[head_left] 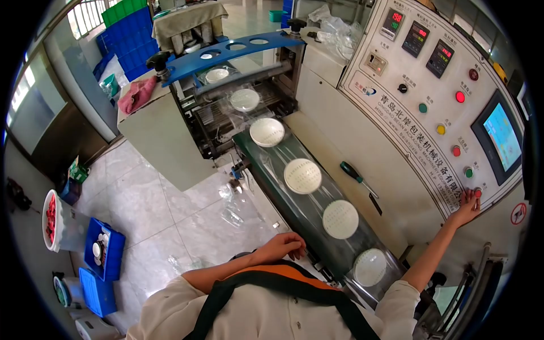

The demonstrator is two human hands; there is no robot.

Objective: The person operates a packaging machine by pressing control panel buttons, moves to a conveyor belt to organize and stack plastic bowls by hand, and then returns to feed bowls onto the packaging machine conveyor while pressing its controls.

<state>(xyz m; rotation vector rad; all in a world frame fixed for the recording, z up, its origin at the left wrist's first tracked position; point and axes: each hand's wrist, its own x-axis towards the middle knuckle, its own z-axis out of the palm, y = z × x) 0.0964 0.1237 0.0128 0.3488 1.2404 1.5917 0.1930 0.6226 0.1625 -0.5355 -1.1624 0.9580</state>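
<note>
My right hand [466, 208] reaches to the lower edge of the control panel [391, 107], its fingertips touching a red button [478, 193]. Nothing is held in it, and its fingers are partly spread. My left hand [282, 246] hangs by the near edge of the conveyor, fingers curled and pressed together; whatever they hold, if anything, is hidden. Several round white stacks under clear film lie in a row on the green conveyor belt [272, 166], among them one near the middle [302, 176] and one closest to me [370, 267].
A screwdriver [351, 171] lies on the ledge beyond the belt. The blue-topped sealing frame [235, 52] stands at the belt's far end, with a pink cloth [137, 95] on its left. Blue crates [111, 271] and a white bucket [68, 221] are on the left floor.
</note>
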